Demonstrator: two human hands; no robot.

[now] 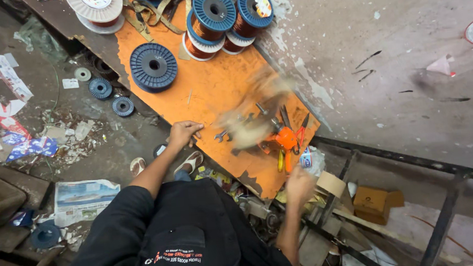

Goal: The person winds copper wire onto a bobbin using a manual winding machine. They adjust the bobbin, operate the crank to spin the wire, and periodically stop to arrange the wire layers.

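**Now at the orange desk: one hand braced, one hand on the move**

Now, looking down over the dark-shirted shoulders: the left hand (184,133) sits curled on the near edge of the orange desk (212,85), fingers folded under, nothing visibly in it. A small spanner (221,135) lies just beside it. The right hand (298,185) hangs off the desk's lower corner, smeared by motion, so I cannot tell whether it is open or gripping anything.

Between the two, a blurred tan shape (252,128) hides the middle of the work; what it is, I can't say. Next to it lie orange-handled pliers (286,138) and a red-handled pair (302,128), untouched.

Up top, copper wire spools (214,15) stand full, with an empty blue reel (153,66) lying flat. As far as I can judge, nothing looks finished; tools are laid out, wire unused.
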